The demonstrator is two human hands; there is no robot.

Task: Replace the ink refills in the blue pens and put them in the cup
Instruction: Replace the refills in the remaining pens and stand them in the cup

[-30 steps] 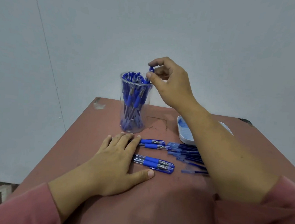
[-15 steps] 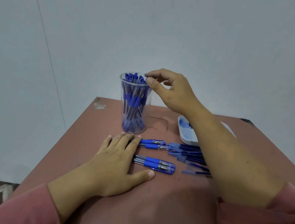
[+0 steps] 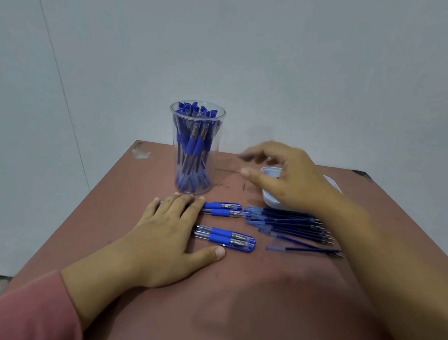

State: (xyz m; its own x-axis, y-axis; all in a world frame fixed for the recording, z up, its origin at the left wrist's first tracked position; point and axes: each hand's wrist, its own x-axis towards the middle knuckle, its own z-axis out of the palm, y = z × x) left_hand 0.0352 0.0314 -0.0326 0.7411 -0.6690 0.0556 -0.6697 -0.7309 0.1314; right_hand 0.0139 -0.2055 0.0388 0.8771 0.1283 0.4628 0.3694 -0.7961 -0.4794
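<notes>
A: While the right grip (image 3: 292, 178) hangs above the white tray (image 3: 269, 201), is anything in it?

B: Nothing that I can see. Its fingers are spread and loosely bent, and they are blurred, so I judge it to be in motion and empty.

A: And the left grip (image 3: 168, 235)?

B: Flat and relaxed on the surface (image 3: 260, 295), palm down. Its fingertips lie over the near ends of the loose pens (image 3: 225, 236), probably to stop them rolling and keep them ready.

A: Where do those pens lie?

B: In two pairs just right of the left grip, side by side, tips pointing right. Beyond them the refills (image 3: 288, 224) lie in a loose bundle, just in front of the tray, which puts both within easy reach of the right grip.

A: And the cup (image 3: 223, 114)?

B: Upright at the far side of the surface, close behind the left fingertips and crowded with finished pens (image 3: 192, 145) standing on end.

A: What differs from a second ago?

B: Then the right grip pinched a pen at the cup's rim. Half a second ago it was lower at that rim. Now the pen is in the cup, and the grip has let go and swung down to the right. The left grip, the loose pens and the refills lie as they did.

A: So the next pen?

B: That is my guess. Four wait on the surface.
</notes>
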